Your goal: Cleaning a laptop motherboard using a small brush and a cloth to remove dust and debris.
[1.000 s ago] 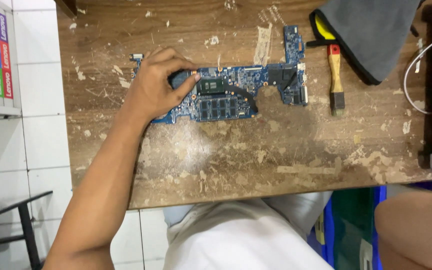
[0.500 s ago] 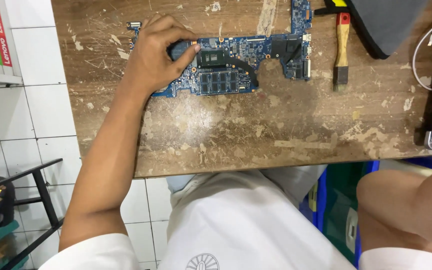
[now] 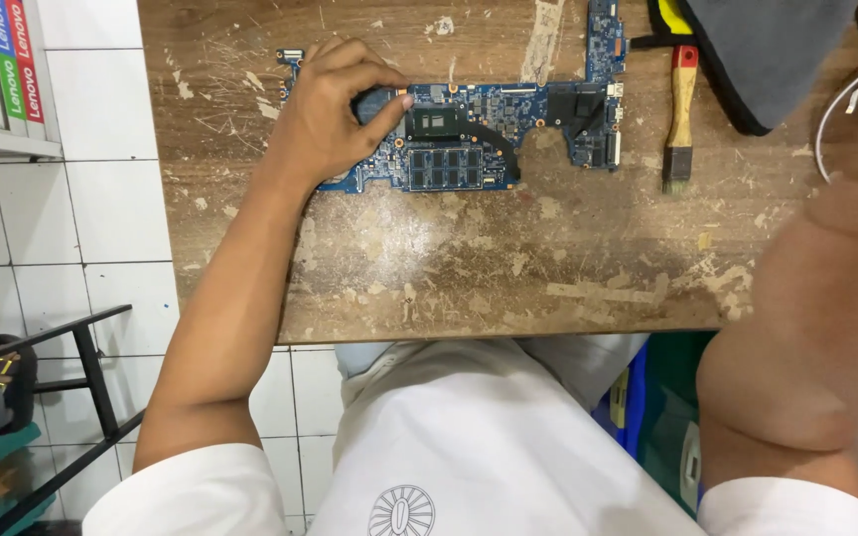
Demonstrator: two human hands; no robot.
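The left hand point(image 3: 335, 114) is curled on the blue circuit board point(image 3: 479, 139), pinching a dark part. The right hand's grip cannot be told; only its blurred arm point(image 3: 816, 328) is seen at 3 o'clock.

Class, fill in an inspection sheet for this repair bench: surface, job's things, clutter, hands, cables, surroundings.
Surface: worn brown wooden table, scratched, flecked with pale patches.
Job's things: blue laptop circuit board lying flat, dark chips facing up.
Clutter: wooden-handled brush; grey cloth pouch at the far edge.
Hands: left hand rests on the board's left end, grip unclear; right hand not visible, only a blurred arm.
Cables: white cable looping at the right.
Surroundings: white tiled floor; black metal frame.
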